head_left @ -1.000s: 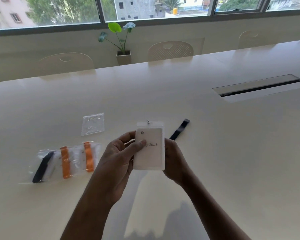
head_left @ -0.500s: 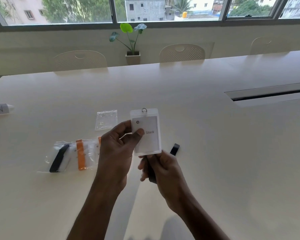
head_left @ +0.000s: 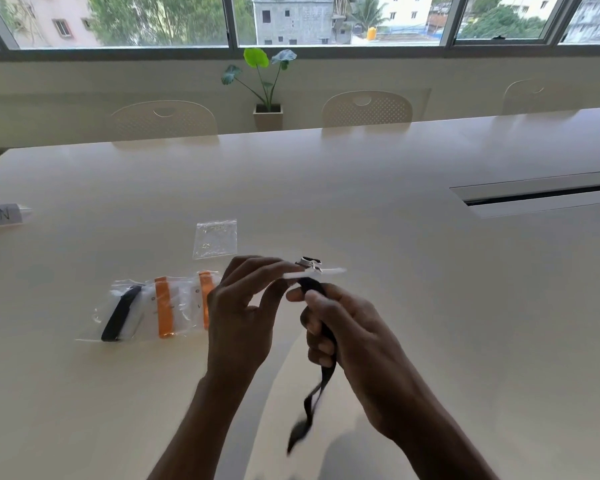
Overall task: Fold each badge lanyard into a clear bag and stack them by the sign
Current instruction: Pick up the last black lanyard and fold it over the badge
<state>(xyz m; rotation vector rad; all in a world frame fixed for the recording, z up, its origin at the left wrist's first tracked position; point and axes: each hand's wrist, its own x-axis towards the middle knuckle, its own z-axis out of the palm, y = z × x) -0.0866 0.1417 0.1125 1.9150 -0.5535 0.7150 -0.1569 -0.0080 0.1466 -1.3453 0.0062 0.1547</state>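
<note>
Left hand [head_left: 243, 317] pinched the badge holder [head_left: 312, 273] edge-on above the table [head_left: 395, 271]; right hand [head_left: 347, 334] gripped its black lanyard [head_left: 321, 379], tail dangling.

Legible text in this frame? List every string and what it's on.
"-IN": handwritten on the paper sign at the left edge of the table; its start is cut off by the frame.
Badge holder, pinched by the left hand: seen edge-on, face unreadable.
Empty clear bag: faint print, too small to read.
Filled bags: no legible text.
</note>
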